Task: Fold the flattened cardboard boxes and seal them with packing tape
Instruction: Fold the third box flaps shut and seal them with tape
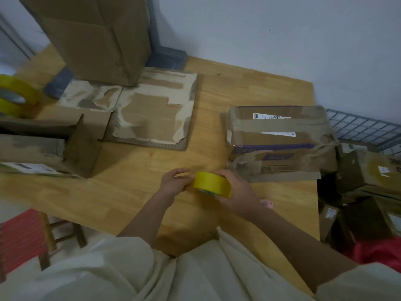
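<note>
Your fingers are working one thing from both sides: your right hand (235, 192) is curling round the yellow tape roll (212, 186), thumb under and fingers over the far edge, holding it just above the tabletop (134, 170), while your left hand (174, 181) is pinching at the near-left face of that roll with thumb and fingertips narrowed together, seemingly picking at the tape end, though the blur is keeping you from telling whether any tape is lifting free. You are wearing a pink band (267, 203) on the right wrist, just behind the roll

Taking the tape roll as your landmark: just beyond it and to its right a crushed, taped box (280, 140) is lying on the tabletop, with white labels showing on its top. Farther beyond the roll and to its left a flattened cardboard sheet (152, 114) with torn pale patches is lying flat, and a tall upright box (97, 38) is standing on its far-left part. Well to the left of the roll an open box (54, 144) is sitting with a flap standing up, and past that, at the picture's left edge, a second yellow roll (15, 96) is resting. To the right of the roll, off the tabletop's edge, more worn boxes (364, 170) are piling below a wire rack (366, 127). Below left of the roll a stool with a red seat (21, 237) is standing
</note>
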